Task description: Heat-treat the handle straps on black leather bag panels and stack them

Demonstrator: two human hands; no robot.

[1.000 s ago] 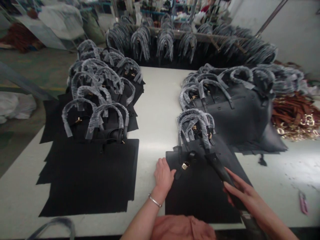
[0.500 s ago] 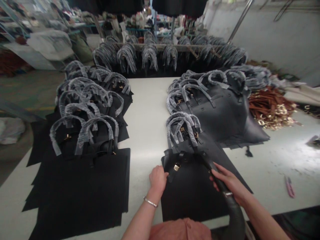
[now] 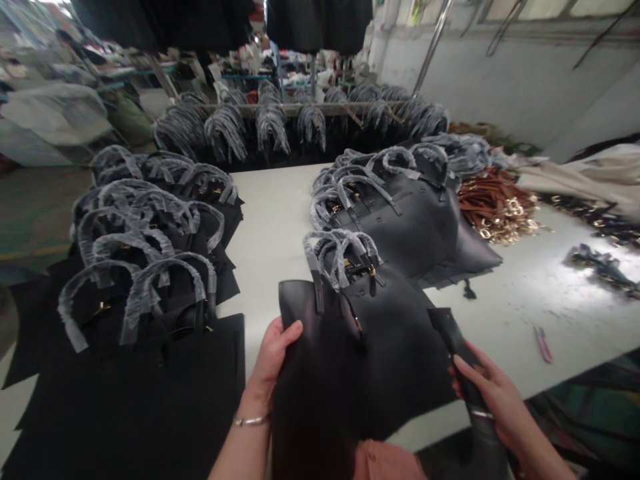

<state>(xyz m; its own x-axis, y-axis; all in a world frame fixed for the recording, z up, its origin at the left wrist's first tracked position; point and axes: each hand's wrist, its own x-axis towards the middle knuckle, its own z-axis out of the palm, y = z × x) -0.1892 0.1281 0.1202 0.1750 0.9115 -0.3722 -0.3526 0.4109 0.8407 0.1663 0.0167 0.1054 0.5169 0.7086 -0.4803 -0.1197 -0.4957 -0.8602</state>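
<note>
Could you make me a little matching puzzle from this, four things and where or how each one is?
Things:
1. Left hand
2. Right hand
3. Pink snips
4. Brown straps

Where or how:
A. Around a long black tool
B. Heaped, with gold metal pieces
C. Gripping the edge of a black panel
D. Lying on the pale tabletop, right of the right hand

Pairs: 1-C, 2-A, 3-D, 4-B
</note>
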